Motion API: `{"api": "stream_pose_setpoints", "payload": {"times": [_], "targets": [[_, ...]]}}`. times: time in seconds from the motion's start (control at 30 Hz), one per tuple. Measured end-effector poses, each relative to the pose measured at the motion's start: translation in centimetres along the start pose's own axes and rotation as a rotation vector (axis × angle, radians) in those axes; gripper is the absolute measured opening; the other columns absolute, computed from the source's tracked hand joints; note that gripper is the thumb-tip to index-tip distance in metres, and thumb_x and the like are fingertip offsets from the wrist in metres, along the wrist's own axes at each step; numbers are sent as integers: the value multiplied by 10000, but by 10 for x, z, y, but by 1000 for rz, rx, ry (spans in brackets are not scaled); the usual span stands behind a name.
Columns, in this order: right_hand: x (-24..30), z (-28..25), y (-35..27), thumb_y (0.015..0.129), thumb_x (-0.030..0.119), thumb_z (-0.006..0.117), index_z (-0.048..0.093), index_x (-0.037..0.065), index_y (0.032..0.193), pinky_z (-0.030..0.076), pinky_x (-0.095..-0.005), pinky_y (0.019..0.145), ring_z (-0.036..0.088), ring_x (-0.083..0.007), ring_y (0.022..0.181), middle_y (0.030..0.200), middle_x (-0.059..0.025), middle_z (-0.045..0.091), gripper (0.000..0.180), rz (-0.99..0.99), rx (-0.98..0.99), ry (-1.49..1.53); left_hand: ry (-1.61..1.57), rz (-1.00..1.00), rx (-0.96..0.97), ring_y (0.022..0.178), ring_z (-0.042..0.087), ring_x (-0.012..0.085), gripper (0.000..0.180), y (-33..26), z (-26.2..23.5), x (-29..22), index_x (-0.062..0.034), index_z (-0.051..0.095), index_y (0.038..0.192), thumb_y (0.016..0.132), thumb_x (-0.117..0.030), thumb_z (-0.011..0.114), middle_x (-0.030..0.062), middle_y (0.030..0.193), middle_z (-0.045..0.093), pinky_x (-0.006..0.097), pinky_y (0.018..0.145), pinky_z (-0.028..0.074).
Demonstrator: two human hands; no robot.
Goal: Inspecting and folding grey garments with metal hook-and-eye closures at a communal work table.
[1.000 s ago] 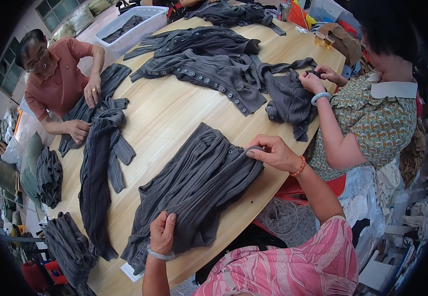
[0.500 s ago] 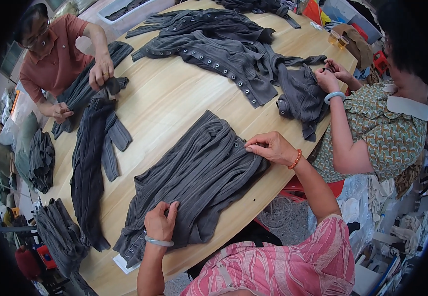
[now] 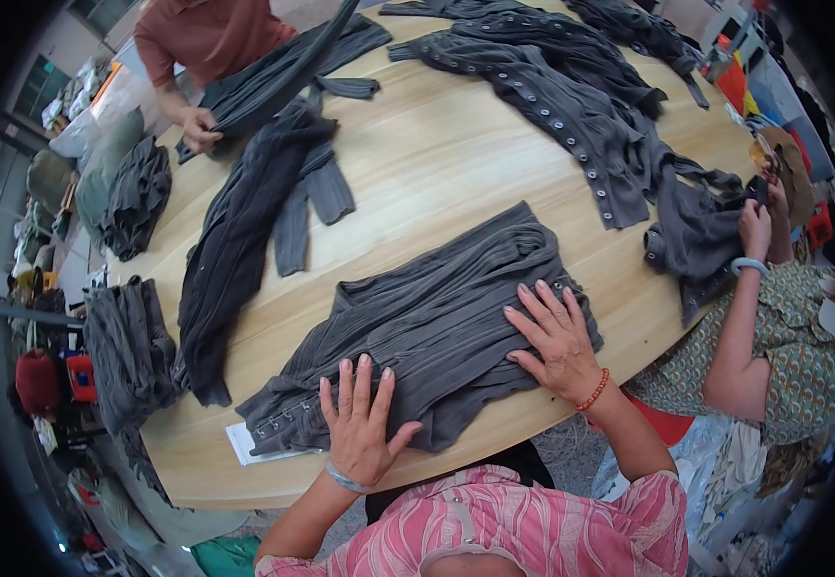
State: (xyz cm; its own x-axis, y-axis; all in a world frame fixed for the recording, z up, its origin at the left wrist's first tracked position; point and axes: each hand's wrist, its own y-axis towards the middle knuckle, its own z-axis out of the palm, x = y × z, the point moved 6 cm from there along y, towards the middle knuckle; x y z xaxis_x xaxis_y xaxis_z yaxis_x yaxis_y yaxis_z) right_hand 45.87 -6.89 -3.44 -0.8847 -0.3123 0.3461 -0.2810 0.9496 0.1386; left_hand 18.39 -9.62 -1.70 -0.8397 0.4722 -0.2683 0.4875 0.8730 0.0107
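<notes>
A dark grey ribbed knit garment (image 3: pixel 427 337) lies folded lengthwise on the table just before me. My left hand (image 3: pixel 358 433) rests flat on its near left part, fingers spread. Near the garment's right end, my right hand (image 3: pixel 562 348) also lies open, palm down on the cloth. Small metal fasteners show in a row at the garment's lower left corner, and a metal ring is partly visible by my right fingertips. A white sheet (image 3: pixel 249 447) sticks out from under that left corner.
The round wooden table (image 3: pixel 408 163) holds another dark garment (image 3: pixel 254 221) at left and eyeleted ones (image 3: pixel 571 125) at far right. A person in a salmon shirt (image 3: pixel 206 38) handles cloth across from me; another in a patterned top (image 3: pixel 793 337) works at right. Folded clothes (image 3: pixel 129 346) hang at the left edge.
My right hand has let go of the cloth edge it pinched and now lies flat. My left fingers have spread out. The whole view has shifted, and the far person lifts a strip of cloth.
</notes>
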Motion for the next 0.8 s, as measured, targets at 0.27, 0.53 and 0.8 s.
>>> {"api": "stream_pose_setpoints", "payload": {"times": [0.27, 0.53, 0.8], "targets": [[46, -28, 12, 867, 355, 684, 556, 100, 1364, 170, -538, 1177, 315, -370, 1435, 1519, -181, 398, 573, -136, -64, 6, -32, -734, -356, 1469, 112, 470, 901, -136, -1, 95, -37, 272, 1527, 853, -444, 710, 265, 1585, 178, 572, 1162, 91], [93, 45, 42, 860, 388, 684, 515, 139, 1402, 186, -531, 1174, 343, -323, 1419, 1511, -127, 414, 619, -311, 108, -3, -84, -694, -572, 1204, 451, 390, 820, -147, -8, 137, -3, 365, 1461, 802, -262, 778, 217, 1324, 492, 489, 1041, 333], [254, 55, 42, 821, 390, 740, 372, 64, 1484, 238, -503, 1173, 313, -371, 1435, 1531, -194, 357, 825, -537, 180, 386, -698, -743, -610, 1075, 616, 257, 607, -152, -17, 155, 34, 479, 1379, 799, 53, 657, 198, 1258, 595, 326, 921, 487]]}}
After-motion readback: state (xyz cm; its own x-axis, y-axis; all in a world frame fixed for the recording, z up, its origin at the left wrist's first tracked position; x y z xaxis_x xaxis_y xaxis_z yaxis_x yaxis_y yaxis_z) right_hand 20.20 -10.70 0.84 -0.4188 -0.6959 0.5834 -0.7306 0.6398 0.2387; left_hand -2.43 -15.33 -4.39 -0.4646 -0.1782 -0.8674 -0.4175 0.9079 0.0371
